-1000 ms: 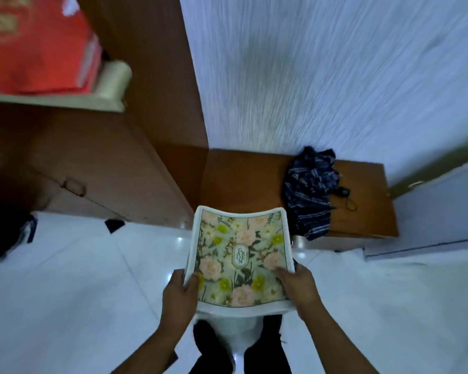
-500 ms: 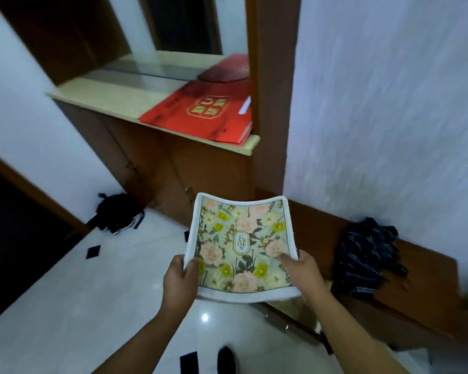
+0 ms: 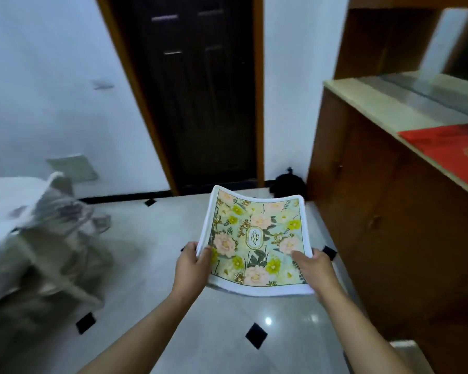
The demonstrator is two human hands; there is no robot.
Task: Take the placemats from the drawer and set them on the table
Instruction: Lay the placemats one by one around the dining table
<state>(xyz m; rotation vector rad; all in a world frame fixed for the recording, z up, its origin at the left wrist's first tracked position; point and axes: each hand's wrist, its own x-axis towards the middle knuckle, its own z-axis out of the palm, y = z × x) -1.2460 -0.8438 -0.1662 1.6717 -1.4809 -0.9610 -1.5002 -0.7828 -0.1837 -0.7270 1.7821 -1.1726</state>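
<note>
A stack of floral placemats [image 3: 257, 238] with white borders and a "Garden" label sags between both my hands at waist height above the tiled floor. My left hand [image 3: 191, 261] grips the stack's left edge, thumb on top. On the right edge, my right hand [image 3: 315, 265] holds the same way. At the far left, a table [image 3: 3, 195] with a white cover shows only partly and blurred. No drawer is in view.
A wooden cabinet [image 3: 389, 225] with a pale countertop and a red box [image 3: 451, 149] stands on the right. A dark door [image 3: 200, 98] is straight ahead, a black bag [image 3: 288, 184] at its foot. A chair under clear plastic [image 3: 54, 233] stands beside the table.
The view has swung left, from the wall and low bench to the door and table. The placemats stay held in both hands in the same grip.
</note>
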